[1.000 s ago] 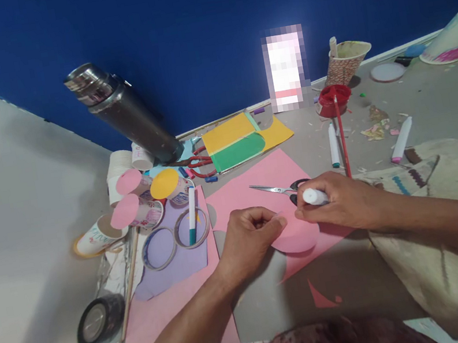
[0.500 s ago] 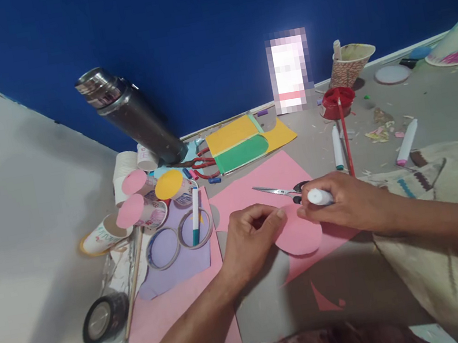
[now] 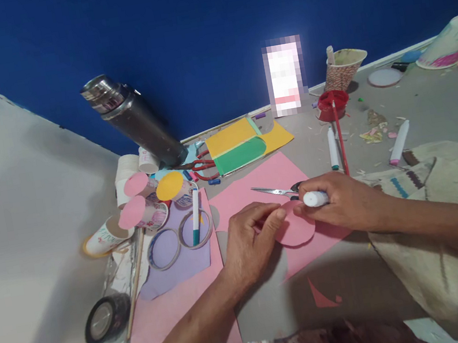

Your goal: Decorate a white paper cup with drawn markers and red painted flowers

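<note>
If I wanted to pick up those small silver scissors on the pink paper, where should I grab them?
Probably by the dark handle loops of the scissors, coming from the right. The blades point left and lie flat and shut on the pink sheet. The loops sit right beside the right hand, which partly hides them.

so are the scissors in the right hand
No, the scissors lie on the pink paper, while the right hand holds a white marker.

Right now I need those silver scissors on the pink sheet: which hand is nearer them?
Right. The right hand lies against the scissors handles; the left hand sits lower, apart from them.
</note>
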A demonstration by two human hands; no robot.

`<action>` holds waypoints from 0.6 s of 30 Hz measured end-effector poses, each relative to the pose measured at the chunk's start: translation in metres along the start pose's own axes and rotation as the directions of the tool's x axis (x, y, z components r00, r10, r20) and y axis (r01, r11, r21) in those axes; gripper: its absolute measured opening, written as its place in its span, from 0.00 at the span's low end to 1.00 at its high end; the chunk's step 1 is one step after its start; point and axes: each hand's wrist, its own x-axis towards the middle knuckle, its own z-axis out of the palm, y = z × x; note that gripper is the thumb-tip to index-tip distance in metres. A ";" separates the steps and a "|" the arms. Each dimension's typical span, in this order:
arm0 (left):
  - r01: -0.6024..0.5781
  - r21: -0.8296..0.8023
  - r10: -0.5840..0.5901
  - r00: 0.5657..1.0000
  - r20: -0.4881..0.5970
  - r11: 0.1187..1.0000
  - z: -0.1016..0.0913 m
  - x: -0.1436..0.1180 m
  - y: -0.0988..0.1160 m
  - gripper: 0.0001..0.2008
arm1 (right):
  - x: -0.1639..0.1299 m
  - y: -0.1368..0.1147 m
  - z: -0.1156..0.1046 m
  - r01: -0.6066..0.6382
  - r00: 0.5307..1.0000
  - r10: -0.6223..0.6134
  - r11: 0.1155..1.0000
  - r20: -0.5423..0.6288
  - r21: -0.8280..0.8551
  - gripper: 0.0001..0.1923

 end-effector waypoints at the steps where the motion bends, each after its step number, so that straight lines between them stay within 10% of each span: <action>1: 0.018 0.009 -0.018 1.000 0.011 1.000 0.000 0.000 0.001 0.11 | 0.000 -0.001 -0.001 0.005 1.000 -0.005 1.000 -0.003 0.003 0.21; 8: 0.097 0.139 -0.097 0.995 -0.003 0.986 0.002 0.000 -0.009 0.25 | -0.004 0.001 0.001 0.016 1.000 -0.016 0.998 -0.002 0.067 0.26; 18: 0.027 0.233 -0.019 0.999 -0.039 0.972 0.005 -0.001 -0.005 0.14 | 0.002 0.016 0.003 0.075 0.988 -0.075 0.997 -0.136 -0.011 0.17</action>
